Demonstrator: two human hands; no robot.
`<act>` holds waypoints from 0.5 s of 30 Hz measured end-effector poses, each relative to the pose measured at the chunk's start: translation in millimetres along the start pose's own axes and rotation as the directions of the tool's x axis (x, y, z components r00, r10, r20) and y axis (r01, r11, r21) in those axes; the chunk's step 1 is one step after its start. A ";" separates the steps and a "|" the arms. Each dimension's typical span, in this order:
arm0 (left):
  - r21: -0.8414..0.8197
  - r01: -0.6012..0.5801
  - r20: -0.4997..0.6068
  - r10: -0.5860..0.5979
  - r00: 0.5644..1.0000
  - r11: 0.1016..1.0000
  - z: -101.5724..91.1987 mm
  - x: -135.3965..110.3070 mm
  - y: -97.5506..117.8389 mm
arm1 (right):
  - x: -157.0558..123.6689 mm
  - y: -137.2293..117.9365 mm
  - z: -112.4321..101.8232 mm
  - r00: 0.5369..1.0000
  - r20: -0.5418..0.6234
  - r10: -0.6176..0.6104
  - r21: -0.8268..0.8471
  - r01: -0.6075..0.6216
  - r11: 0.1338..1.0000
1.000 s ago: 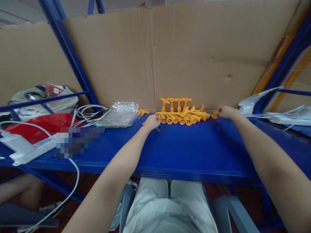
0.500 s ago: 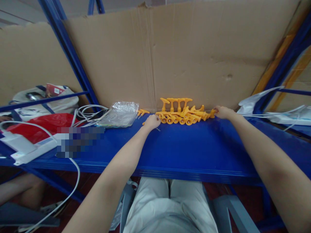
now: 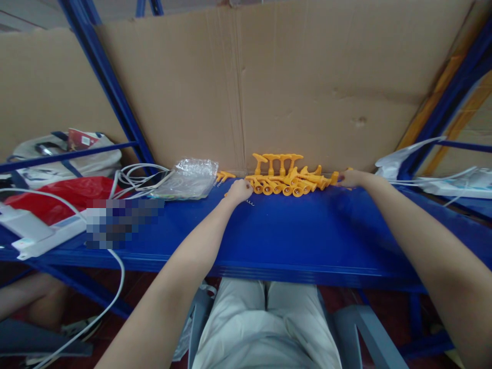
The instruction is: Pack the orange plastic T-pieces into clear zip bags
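Blue shelf top (image 3: 269, 236), cardboard (image 3: 326, 77) standing behind. Row of orange pieces (image 3: 294, 182) runs crosswise between the two hands, mostly cups toward the person. Left hand (image 3: 241, 190) closed around an orange handle at the row's left end, metal spiral (image 3: 249, 203) poking out. Right hand (image 3: 351, 178), well apart, pinches an orange piece (image 3: 334, 178) at the right end; its long axis unclear behind the fingers. Versus one second ago: gap between that piece and the row all but gone; left hand unchanged.
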State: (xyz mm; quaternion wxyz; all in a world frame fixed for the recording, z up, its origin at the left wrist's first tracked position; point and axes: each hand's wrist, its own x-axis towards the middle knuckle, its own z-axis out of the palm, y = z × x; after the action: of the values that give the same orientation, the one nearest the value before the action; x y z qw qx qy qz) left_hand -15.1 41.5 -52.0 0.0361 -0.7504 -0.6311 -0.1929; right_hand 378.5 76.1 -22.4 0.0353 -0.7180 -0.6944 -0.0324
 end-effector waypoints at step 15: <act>0.244 0.055 0.158 -0.095 0.983 0.968 -25.6 -16.8 2.9 | -35.3 -20.3 30.2 0.986 0.124 -0.114 0.055 0.108 0.993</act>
State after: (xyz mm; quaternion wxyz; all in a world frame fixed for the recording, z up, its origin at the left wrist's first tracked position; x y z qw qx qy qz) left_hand -20.7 17.6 -33.5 0.0653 -0.7298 -0.6785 -0.0529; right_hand 356.9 44.5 -55.7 0.0066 -0.6778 -0.7347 0.0279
